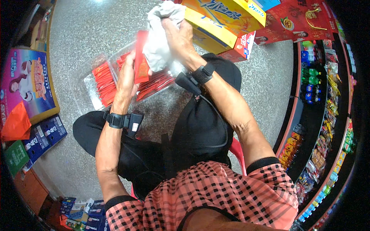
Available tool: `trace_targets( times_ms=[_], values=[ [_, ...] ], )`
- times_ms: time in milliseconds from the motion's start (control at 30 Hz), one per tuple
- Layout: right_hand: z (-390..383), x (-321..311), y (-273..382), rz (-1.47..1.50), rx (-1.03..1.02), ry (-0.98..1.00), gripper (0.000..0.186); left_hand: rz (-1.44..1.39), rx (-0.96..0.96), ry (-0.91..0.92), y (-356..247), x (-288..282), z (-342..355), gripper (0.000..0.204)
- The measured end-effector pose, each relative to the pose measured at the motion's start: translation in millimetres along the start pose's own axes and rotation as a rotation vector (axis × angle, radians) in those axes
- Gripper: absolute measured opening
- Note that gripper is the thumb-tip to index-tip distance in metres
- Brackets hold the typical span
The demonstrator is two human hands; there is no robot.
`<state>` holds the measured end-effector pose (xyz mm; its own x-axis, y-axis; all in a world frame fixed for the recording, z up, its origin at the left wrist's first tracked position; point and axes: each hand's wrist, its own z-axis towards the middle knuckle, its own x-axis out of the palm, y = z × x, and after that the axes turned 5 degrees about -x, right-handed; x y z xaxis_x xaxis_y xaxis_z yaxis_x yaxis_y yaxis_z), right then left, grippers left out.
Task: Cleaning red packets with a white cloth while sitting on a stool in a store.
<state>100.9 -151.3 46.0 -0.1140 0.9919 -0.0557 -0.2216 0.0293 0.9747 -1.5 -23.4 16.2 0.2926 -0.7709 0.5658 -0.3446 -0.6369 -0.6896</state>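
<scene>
1. Trays (91, 92), clear plastic, left of frame centre, filled with slim red packets (105, 82).
2. Left hand (127, 76) grips one long red packet (141, 71) over trays; right hand (181, 40) clutches bunched white cloth (157, 40) against packet's right edge, upper centre.
3. Open speckled floor (86, 27) upper left; yellow carton (214, 34) bounds right hand's side, upper right of centre.

There is one white cloth (156, 44); one raised red packet (141, 63) is counted apart from the rest; clear plastic trays (91, 91) number at least two, their red packets (104, 84) overlapping too closely to count; there are two yellow boxes (227, 14), one red-and-white box (239, 52) and one light-blue box (266, 4); black wrist straps (116, 121) number two; the bottles (310, 73) and snack bags (319, 144) to the right are many, too small to count surely.
</scene>
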Motion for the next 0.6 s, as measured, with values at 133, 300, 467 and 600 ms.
trace_targets(
  times_ms=[133, 300, 467, 600],
  values=[
    [-1, 4, -6, -0.003, -0.086, -0.063, 0.02, -0.206, 0.037, 0.151, 10, -30, 16, 0.026],
    [-4, 8, -4, 0.057, -0.129, 0.004, 0.02, -0.335, -0.001, -0.132, -3, 5, 5, 0.016],
    [2, 5, -4, -0.218, -0.401, -0.003, 0.024, -0.183, 0.077, 0.043, 1, -23, 12, 0.016],
    [-8, 7, -2, -0.352, -0.485, 0.22, 0.031, -0.303, 0.105, 0.085, 6, -22, 15, 0.027]
  ],
)
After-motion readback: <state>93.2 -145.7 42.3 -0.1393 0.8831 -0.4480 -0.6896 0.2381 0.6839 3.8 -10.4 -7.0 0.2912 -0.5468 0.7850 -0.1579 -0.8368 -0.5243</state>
